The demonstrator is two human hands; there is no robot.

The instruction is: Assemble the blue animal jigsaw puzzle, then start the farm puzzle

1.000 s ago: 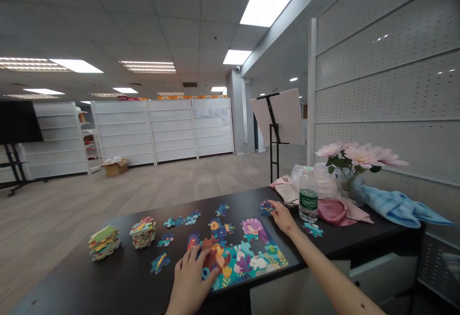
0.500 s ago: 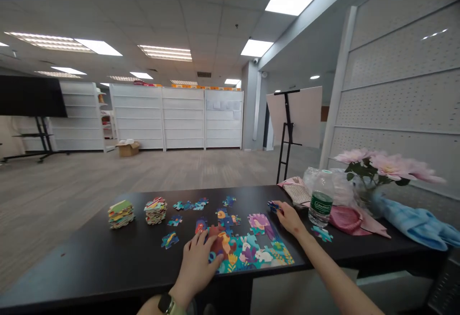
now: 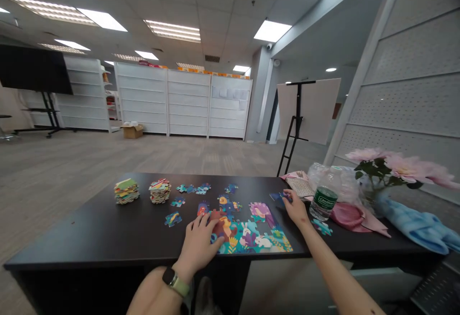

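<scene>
My left hand [image 3: 201, 239] lies with its fingers spread over the left part of a partly joined jigsaw puzzle [image 3: 247, 238], hiding some of it. Rabbits, plants and a brown animal are printed on the puzzle. To the right of it, my right hand [image 3: 296, 208] has thumb and fingers closed at the right end of dark blue puzzle pieces [image 3: 276, 197] low over the black table. A purple joined section [image 3: 261, 213] sits between the hands. Loose blue pieces [image 3: 173, 218] lie left of the puzzle, others [image 3: 231, 188] behind it.
Two stacks of puzzle pieces [image 3: 126, 192] [image 3: 160, 191] stand at the table's left. Beside my right forearm are a water bottle [image 3: 324, 195], a loose piece [image 3: 322, 227], pink cloth [image 3: 347, 217], blue cloth [image 3: 413, 221] and pink flowers [image 3: 406, 165]. An easel [image 3: 296, 123] stands beyond.
The dark blue pieces at my right hand now appear flatter and more spread out, and that hand sits slightly farther right. My left hand stays on the puzzle. The camera view has tilted down.
</scene>
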